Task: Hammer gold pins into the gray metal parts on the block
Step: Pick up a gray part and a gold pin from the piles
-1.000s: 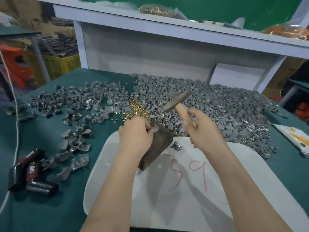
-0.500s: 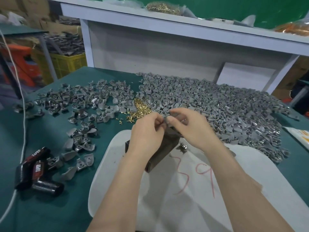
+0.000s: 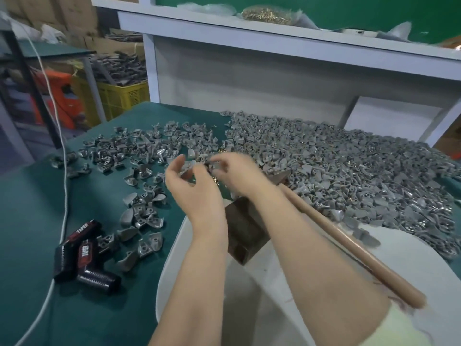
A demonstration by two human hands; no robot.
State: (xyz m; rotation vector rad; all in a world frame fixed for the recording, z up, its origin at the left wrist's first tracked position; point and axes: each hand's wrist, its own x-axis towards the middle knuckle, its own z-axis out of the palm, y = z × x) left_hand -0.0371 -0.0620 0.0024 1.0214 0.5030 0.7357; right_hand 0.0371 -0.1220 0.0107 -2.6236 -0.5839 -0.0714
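The dark metal block (image 3: pixel 245 233) stands on the white board (image 3: pixel 287 308), partly behind my forearms. Both hands are raised beyond it, over the small heap of gold pins (image 3: pixel 216 181), which they mostly hide. My right hand (image 3: pixel 234 172) pinches a small gray metal part (image 3: pixel 212 166) at its fingertips. My left hand (image 3: pixel 190 182) is beside it with fingers loosely curled; blur hides whether it holds anything. The hammer (image 3: pixel 349 248) lies on the board to the right, its head (image 3: pixel 282 177) at the edge of the gray parts.
A big heap of gray parts (image 3: pixel 349 171) covers the green table's right side, and scattered ones (image 3: pixel 139 156) lie to the left. Black tape dispensers (image 3: pixel 82 255) and a white cable (image 3: pixel 63 196) sit at the left. A bag of gold pins (image 3: pixel 267 15) is on the shelf.
The right hand has laid the hammer down on the board. Both hands met over the block, then moved forward and up over the pins.
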